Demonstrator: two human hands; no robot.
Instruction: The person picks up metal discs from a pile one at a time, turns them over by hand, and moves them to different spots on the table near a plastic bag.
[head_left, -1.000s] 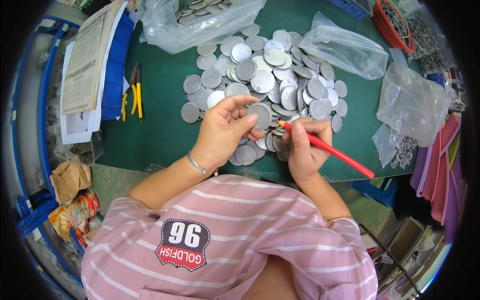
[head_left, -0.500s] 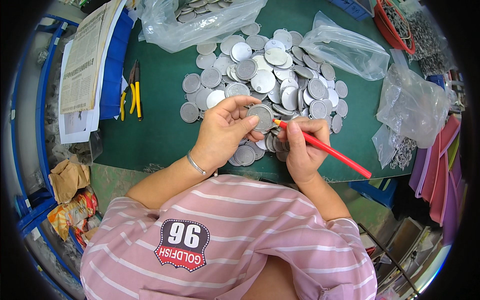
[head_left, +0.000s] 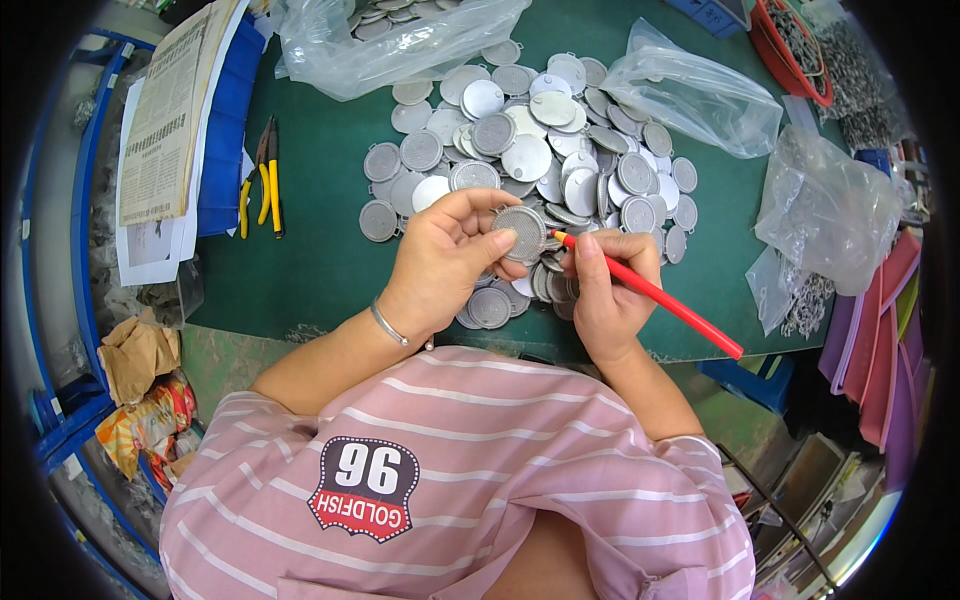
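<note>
Between the thumb and fingers of my left hand (head_left: 445, 262) is a round grey metal disc (head_left: 520, 235) with a textured face and small lugs on its rim. My right hand (head_left: 612, 300) grips a red tool (head_left: 665, 298), shaped like a pencil, with a yellowish collar and a thin dark tip. The tip points at the disc's right edge; whether it touches I cannot tell. Beyond and beneath both hands spreads a heap of similar metal discs (head_left: 525, 158), some textured side up, some smooth.
Yellow-handled pliers (head_left: 265, 190) lie left on the green table (head_left: 310, 270), beside a blue bin (head_left: 228, 135) with newspaper (head_left: 160, 130) against it. Clear plastic bags (head_left: 690, 95) lie around the heap. A red basket (head_left: 800, 60) of metal parts stands far right.
The red tool's tip has drawn slightly away from the disc's edge, to the right and up. My left hand keeps the disc in nearly the same place.
</note>
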